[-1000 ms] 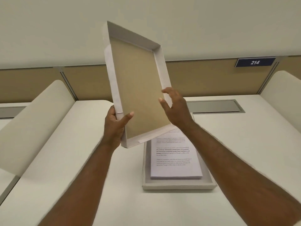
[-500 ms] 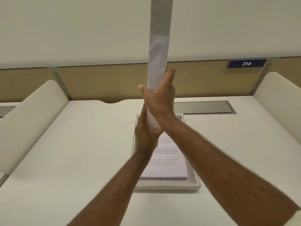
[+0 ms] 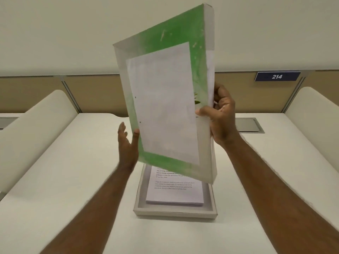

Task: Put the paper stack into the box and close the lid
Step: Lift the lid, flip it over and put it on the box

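Observation:
The shallow grey box (image 3: 175,213) lies open on the white desk, and the printed paper stack (image 3: 175,192) rests inside it. Above it the lid (image 3: 165,103) is held up and tilted, its green outer face with a white sheet stuck on turned toward me. My right hand (image 3: 221,116) grips the lid's right edge, thumb on the front. My left hand (image 3: 127,142) is spread, its fingertips touching the lid's lower left edge. The lid hides the far part of the box and of the stack.
The white desk (image 3: 73,180) is bounded by curved cream dividers on the left (image 3: 34,132) and right (image 3: 311,125). A tan back panel carries a blue "214" sign (image 3: 277,76). A grey cable hatch (image 3: 248,125) sits at the desk's back right.
The lid has been turned over: first its brown inside faced me, then it stood edge-on, now the green outside faces me. My left hand has loosened to fingertips.

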Available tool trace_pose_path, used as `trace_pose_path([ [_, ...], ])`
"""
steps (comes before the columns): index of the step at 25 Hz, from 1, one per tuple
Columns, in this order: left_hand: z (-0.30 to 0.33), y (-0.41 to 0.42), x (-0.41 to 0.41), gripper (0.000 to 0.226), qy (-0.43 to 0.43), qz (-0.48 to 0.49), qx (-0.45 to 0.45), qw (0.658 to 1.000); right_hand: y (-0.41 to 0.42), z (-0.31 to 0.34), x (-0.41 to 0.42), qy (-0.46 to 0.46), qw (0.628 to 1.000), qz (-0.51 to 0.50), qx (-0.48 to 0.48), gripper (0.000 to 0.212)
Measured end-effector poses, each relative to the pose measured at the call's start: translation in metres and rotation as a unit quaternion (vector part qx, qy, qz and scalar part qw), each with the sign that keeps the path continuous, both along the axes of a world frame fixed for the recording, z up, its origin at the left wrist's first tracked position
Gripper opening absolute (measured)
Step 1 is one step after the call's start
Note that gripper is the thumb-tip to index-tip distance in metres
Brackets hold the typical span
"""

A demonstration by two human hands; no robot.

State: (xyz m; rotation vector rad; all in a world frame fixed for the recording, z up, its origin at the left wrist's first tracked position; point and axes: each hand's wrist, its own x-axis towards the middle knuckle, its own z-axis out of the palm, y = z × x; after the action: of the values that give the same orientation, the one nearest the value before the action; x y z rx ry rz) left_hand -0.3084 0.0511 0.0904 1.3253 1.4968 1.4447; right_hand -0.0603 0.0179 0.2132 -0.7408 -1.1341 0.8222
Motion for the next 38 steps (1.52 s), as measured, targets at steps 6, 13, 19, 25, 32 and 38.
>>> trace_pose_path([
  [6,-0.012,0.006,-0.018,0.041,-0.047,-0.128,-0.086,0.987,0.01,-0.04,0.031,0.077,0.987,0.067,-0.123,0.042],
  [13,-0.044,0.0,-0.014,0.042,0.034,-0.119,-0.116,0.986,0.032,-0.117,0.048,-0.144,0.944,-0.111,-0.275,0.028],
  [19,-0.068,0.008,-0.021,0.053,0.066,-0.098,-0.229,0.966,0.043,-0.166,0.05,-0.201,0.904,-0.163,-0.34,0.055],
  [25,-0.08,0.019,-0.02,0.053,0.058,-0.105,-0.284,0.951,0.061,-0.191,0.051,-0.251,0.884,-0.166,-0.357,0.049],
  [32,-0.088,0.026,-0.017,0.051,0.093,-0.128,-0.318,0.935,0.069,-0.221,0.051,-0.277,0.855,-0.163,-0.408,0.05],
  [38,-0.091,0.012,-0.022,0.051,0.146,-0.162,-0.321,0.922,0.059,-0.231,0.05,-0.316,0.843,-0.157,-0.406,0.046],
])
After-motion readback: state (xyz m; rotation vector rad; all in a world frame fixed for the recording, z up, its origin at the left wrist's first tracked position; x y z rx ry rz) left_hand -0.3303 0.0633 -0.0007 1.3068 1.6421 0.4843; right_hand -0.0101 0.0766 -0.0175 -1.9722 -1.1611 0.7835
